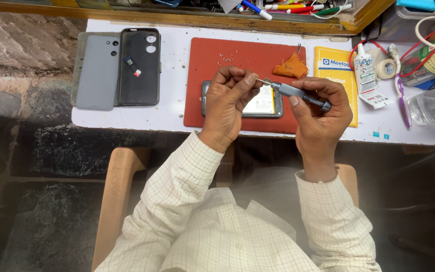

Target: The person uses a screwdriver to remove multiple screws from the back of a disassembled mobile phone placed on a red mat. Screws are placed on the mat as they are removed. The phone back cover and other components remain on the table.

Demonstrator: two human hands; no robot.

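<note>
At the far left of the white table (pixel 177 55) lie a grey phone back cover (pixel 98 70) and a black case (pixel 139 66). On the red mat (pixel 212 60) the left hand (pixel 230 103) pinches the tip of a grey screwdriver (pixel 298 93) with fingers narrow, above an opened phone (pixel 268 106). The right hand (pixel 320 113) grips the screwdriver's handle, fingers curled around it; further right lie an orange cloth (pixel 290 66), a yellow booklet (pixel 336 65) and 1 glue tube (pixel 364 75).

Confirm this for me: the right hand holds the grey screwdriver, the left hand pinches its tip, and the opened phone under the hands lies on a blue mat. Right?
Not quite: the mat is red, not blue, as the head view shows. The rest stands: the right hand holds the grey screwdriver, the left hand pinches its tip, and the opened phone lies on that mat under the hands.
</note>
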